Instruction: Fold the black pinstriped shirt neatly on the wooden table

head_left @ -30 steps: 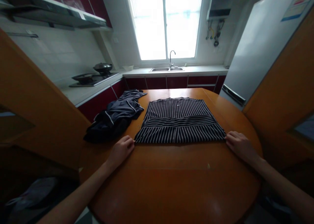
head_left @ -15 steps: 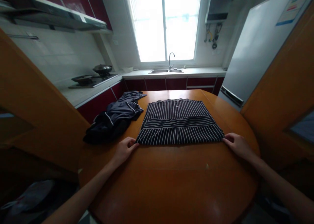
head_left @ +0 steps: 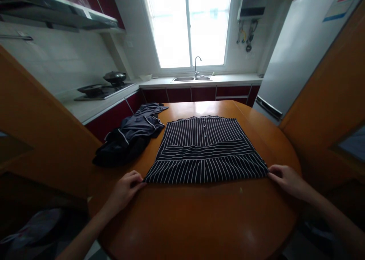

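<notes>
A folded dark garment with white stripes lies flat on the round wooden table. My left hand pinches its near left corner, fingers closed on the cloth. My right hand pinches the near right corner the same way. Both hands rest low on the tabletop at the garment's near edge.
A crumpled dark blue garment with white piping lies on the table's left side. Wooden chair backs stand at left and right. Behind are a counter with a sink, a stove with pans and a white fridge.
Both hands have drawn the striped garment's near edge toward me, so it lies closer to the table's front and looks stretched wider.
</notes>
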Demonstrator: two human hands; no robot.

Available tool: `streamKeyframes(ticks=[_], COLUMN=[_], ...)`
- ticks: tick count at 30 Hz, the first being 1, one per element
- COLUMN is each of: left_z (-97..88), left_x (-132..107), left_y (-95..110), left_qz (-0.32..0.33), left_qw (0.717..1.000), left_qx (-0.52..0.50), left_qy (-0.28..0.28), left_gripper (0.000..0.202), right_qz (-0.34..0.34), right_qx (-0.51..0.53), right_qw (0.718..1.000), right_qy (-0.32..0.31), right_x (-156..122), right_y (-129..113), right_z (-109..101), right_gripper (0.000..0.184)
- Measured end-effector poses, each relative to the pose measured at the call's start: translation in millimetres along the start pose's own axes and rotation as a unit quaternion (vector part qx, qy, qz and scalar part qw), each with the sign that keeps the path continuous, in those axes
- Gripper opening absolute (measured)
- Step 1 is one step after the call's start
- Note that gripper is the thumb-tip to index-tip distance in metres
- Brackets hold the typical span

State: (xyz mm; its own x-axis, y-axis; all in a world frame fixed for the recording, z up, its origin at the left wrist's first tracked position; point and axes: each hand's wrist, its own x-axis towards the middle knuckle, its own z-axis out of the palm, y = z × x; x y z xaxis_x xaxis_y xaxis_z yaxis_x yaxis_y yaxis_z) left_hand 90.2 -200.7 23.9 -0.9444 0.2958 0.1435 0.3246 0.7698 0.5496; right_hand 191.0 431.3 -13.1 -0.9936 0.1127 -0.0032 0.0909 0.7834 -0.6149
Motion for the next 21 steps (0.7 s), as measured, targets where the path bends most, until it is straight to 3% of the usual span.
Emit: streamKeyframes(ticks=[4,6,8,10,13,16,21], left_z=[-22.2,-23.6,-14.9,1.4,29.0,49.8,60.6], left_x=[8.4,33.3,68.8,107.1,152.4,173.0,176.5], left_y=[4.1,9.8,18.7,29.2,40.5,38.9,22.2], left_qz=[-0.05,-0.065,-0.035,0.022,0.067,0.09,0.115], left_qw=[0.988,0.988,0.997,1.0,0.996,0.99,0.992], left_qx=[-0.057,-0.073,-0.052,-0.015,0.008,-0.001,-0.012], left_qy=[-0.131,-0.117,-0.051,-0.01,-0.065,-0.108,-0.048], left_gripper=[0.041,0.054,0.059,0.057,0.048,0.041,0.039], right_qz=[-0.002,-0.013,-0.034,-0.032,-0.033,-0.027,-0.034], right_qx=[0.011,0.019,0.011,-0.011,-0.03,-0.031,-0.031], right_qw=[0.995,0.998,0.999,0.997,0.999,0.998,0.998], right_qy=[-0.094,-0.064,0.021,0.069,0.024,-0.04,-0.034], right_x=[14.1,43.4,80.6,116.6,153.9,168.9,172.3], right_y=[3.5,-3.4,-17.9,-36.9,-60.5,-67.0,-54.0], right_z=[-21.0,-26.6,-23.4,-12.9,4.8,14.1,17.6], right_gripper=[0.032,0.033,0.029,0.026,0.022,0.018,0.024])
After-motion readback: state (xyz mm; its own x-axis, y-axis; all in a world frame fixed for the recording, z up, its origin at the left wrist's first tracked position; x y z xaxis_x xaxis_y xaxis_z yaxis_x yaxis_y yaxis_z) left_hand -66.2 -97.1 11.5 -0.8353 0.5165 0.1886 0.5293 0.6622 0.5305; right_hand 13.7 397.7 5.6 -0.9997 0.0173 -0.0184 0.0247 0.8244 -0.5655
